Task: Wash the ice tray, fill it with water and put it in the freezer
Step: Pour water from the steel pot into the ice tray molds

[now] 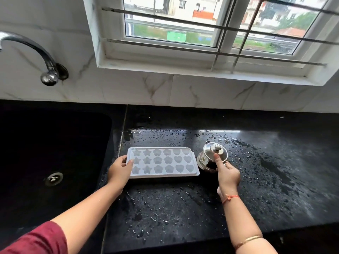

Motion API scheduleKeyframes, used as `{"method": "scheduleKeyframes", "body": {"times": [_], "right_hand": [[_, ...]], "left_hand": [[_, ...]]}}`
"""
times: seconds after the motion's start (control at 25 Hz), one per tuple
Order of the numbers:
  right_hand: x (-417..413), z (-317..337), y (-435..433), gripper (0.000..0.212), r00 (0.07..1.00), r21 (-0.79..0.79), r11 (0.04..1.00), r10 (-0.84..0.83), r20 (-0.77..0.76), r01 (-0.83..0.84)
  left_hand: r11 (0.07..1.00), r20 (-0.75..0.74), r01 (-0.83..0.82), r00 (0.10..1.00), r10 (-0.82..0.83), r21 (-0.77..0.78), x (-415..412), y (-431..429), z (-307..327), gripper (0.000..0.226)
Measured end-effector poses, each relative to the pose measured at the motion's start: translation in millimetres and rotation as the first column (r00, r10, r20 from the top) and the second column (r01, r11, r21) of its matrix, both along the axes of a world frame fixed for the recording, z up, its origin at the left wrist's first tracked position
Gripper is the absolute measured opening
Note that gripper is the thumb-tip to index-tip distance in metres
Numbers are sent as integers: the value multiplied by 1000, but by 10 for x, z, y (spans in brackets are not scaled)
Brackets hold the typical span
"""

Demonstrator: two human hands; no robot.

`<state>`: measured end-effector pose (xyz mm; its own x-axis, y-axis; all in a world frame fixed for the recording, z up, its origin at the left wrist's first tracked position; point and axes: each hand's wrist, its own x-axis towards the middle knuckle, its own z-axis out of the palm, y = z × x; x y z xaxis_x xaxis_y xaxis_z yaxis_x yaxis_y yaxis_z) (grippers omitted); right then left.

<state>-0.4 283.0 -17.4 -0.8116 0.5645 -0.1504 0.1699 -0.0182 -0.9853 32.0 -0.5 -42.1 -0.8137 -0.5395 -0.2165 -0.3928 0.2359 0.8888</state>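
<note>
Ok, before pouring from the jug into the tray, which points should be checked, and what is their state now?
1. Tray lies flat on the counter: ok.
2. Left hand holds the tray's left end: ok.
3. Right hand has a grip on the jug, thumb on the lid: ok.
4. Jug is close to the tray's right end: ok.
5. Water in the jug: cannot tell, the lid covers it.
6. Tray clean and empty: cannot tell.
</note>
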Motion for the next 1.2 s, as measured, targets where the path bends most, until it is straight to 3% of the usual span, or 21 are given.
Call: {"method": "scheduleKeyframes", "body": {"times": [0.12,0.24,0.4,0.6,0.84,0.96,1.2], "right_hand": [[-35,71,7,18,999,-202,979,-20,-25,15],[-31,220,-38,29,997,-180,984,-7,-82,-7],[11,482,-206,10,977,-150,983,72,-201,-103],[-35,705,-465,6,941,-175,939,256,-221,-296],[-137,686,-835,9,851,-157,837,506,-139,-523],[-201,660,-961,16,814,-136,803,568,-120,-580],[-363,692,-1062,5,729,-88,724,676,-105,-684]], "left_hand": [[989,-23,83,996,-81,119,24,-98,-10,33],[951,-78,162,986,-146,263,58,-197,-73,39],[914,-117,220,974,-191,342,66,-283,-126,44],[905,-134,236,970,-201,353,60,-290,-127,44],[925,-111,193,980,-165,328,52,-245,-106,44],[927,-99,180,983,-155,329,37,-232,-110,43],[926,-109,115,991,-81,359,49,-199,-109,37]]}}
